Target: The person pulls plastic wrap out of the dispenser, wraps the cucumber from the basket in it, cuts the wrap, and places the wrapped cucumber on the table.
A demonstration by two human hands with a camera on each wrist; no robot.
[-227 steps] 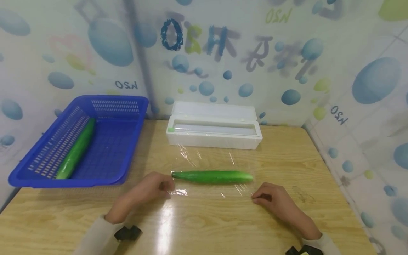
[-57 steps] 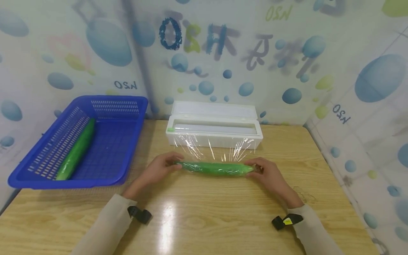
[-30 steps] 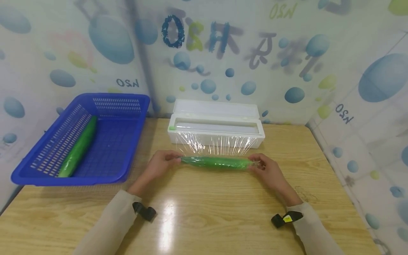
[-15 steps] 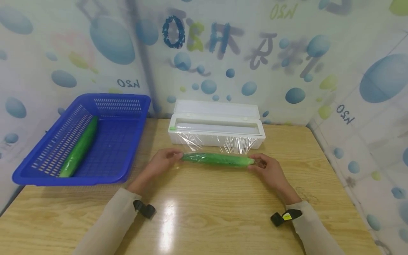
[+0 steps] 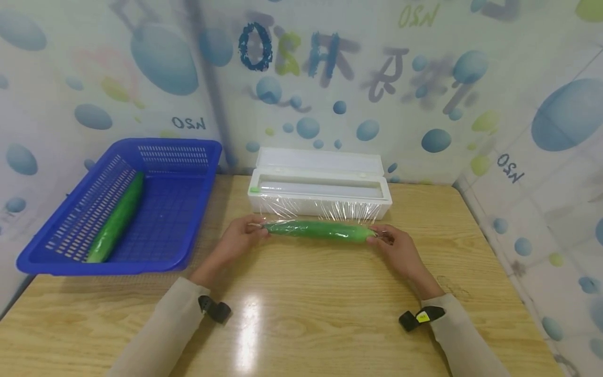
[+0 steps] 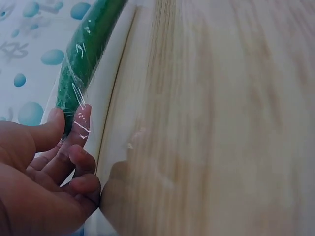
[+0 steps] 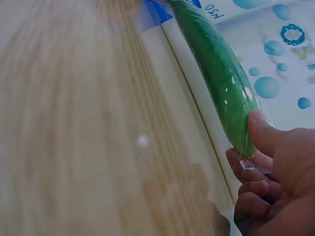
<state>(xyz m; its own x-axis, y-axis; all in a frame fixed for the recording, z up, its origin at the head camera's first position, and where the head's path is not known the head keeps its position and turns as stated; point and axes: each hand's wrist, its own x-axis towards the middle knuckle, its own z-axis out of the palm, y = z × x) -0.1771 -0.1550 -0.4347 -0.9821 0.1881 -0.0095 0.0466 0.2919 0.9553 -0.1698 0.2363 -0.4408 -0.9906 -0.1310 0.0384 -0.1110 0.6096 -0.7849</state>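
A cucumber (image 5: 317,231) wrapped in clear cling film lies crosswise between both hands in the head view. My left hand (image 5: 238,236) pinches its tapered left end; in the left wrist view the thumb and fingertips press the film at the tip of the cucumber (image 6: 81,61). At the paler right end, my right hand (image 5: 395,250) pinches with thumb and fingers, and bunched film shows under the fingertips in the right wrist view. From the cucumber, shiny cling film (image 5: 350,210) stretches back to the white cling film dispenser (image 5: 320,204), whose lid stands up.
A blue basket (image 5: 190,230) on the left holds another cucumber (image 5: 115,220). Behind the dispenser rises a wall covering (image 5: 306,63) with blue spots. The wooden table (image 5: 320,314) extends in front of the hands.
Earlier the cucumber lay on flat film with the hands at the film's front corners. Since then the cucumber has become wrapped and has moved back toward the dispenser, gripped at both ends.
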